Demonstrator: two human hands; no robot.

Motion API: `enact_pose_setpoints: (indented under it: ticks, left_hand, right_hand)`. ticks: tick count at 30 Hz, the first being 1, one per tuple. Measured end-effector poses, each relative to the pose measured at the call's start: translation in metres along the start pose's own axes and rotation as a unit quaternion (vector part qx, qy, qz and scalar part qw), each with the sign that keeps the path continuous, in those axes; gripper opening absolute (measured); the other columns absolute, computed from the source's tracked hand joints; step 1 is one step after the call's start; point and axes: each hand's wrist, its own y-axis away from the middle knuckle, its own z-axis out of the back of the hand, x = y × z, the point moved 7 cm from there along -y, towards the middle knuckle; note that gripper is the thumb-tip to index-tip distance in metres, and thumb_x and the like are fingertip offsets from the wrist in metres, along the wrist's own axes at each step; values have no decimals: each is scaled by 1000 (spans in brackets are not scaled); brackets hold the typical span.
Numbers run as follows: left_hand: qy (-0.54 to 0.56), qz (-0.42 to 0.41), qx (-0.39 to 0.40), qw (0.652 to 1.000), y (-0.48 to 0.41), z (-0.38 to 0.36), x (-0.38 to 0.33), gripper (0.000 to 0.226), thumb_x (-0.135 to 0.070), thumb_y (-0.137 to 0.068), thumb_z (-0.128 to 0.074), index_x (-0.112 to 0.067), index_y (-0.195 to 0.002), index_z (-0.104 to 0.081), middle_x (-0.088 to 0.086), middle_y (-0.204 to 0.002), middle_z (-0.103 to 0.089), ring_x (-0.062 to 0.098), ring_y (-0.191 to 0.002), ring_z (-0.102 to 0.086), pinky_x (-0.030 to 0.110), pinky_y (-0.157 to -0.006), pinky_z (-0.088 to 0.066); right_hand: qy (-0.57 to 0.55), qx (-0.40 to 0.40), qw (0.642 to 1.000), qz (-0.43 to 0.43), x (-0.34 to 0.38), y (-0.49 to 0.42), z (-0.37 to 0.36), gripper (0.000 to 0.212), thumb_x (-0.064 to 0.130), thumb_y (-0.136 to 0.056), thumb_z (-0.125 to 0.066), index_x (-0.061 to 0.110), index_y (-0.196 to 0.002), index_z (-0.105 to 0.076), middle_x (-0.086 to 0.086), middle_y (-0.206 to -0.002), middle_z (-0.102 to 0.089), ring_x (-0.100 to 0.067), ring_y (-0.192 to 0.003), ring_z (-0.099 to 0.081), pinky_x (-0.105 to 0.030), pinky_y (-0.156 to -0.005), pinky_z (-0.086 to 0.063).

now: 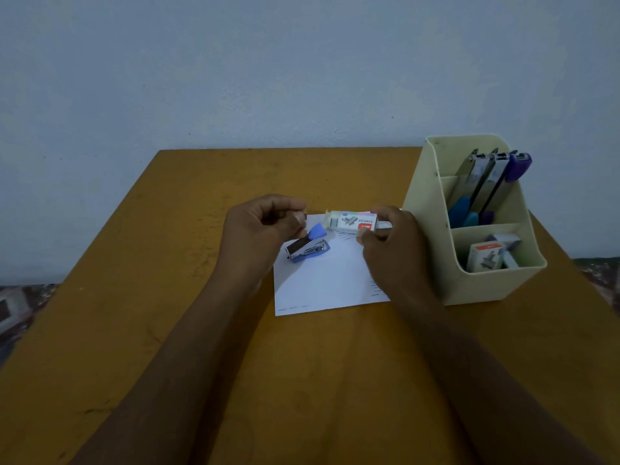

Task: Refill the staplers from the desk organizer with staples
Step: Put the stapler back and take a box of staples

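Your right hand point(385, 239) grips the staple box point(350, 222) by its end. Your left hand point(265, 226) pinches what appears to be a staple strip point(305, 216) over the open blue mini stapler point(307, 247) lying on the paper point(328, 283). Expect a light, brittle strip; hold its sides.

On my feed the right hand point(392, 253) grips the staple box point(352, 222) above the far edge of the white paper point(322, 283). At the box's nine o'clock the left hand point(265, 229) pinches a small dark piece point(305, 216). The blue stapler point(307, 247) lies open on the paper at seven o'clock, and the desk organizer point(432, 209) stands at three.
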Motion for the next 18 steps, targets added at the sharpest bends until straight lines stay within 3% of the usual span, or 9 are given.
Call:
enact_pose_setpoints:
  ticks: [5, 7, 10, 12, 18]
  left_hand:
    - [-42, -2, 9, 999, 1, -3, 0, 14, -5, -84, -67, -13, -94, -72, 1, -76, -70, 7, -67, -65, 34, -66, -60]
    - [-57, -9, 17, 998, 1, -5, -1, 13, -7, -84, -69, -13, -96, -72, -3, -74, -69, 4, -66, -65, 29, -63, -58]
    - [-71, -21, 20, 997, 3, -7, -3, 16, -9, -84, -70, -12, -99, -71, -4, -71, -69, 0, -67, -65, 16, -56, -50]
    - [-66, -23, 18, 997, 4, -8, -4, 16, -9, -83, -70, -10, -100, -71, 3, -69, -70, 1, -64, -65, 15, -55, -49]
    - [-46, -28, 18, 998, 6, -11, -7, 14, -9, -81, -72, -11, -96, -71, 16, -73, -70, 3, -60, -62, 17, -55, -51]
  right_hand:
    - [178, 49, 981, 67, 10, 5, -7, 42, 25, -90, -58, 11, -128, -50, -7, -133, -49, -19, -122, -45, -31, -106, -38]
    - [226, 50, 968, 100, 14, 10, -8, 47, 27, -90, -56, 11, -132, -44, -7, -137, -43, -19, -125, -41, -31, -107, -36]
    - [215, 11, 959, 186, 30, 16, -4, 48, 26, -85, -64, 11, -128, -49, -9, -129, -48, -23, -116, -46, -36, -96, -46]
    - [191, 12, 948, 254, 40, 18, -7, 44, 29, -79, -67, 9, -117, -58, -11, -115, -59, -26, -104, -55, -36, -91, -47]
    - [135, 0, 933, 332, 52, 25, -12, 24, 20, -78, -66, 7, -98, -67, -9, -94, -68, -25, -85, -62, -20, -84, -36]
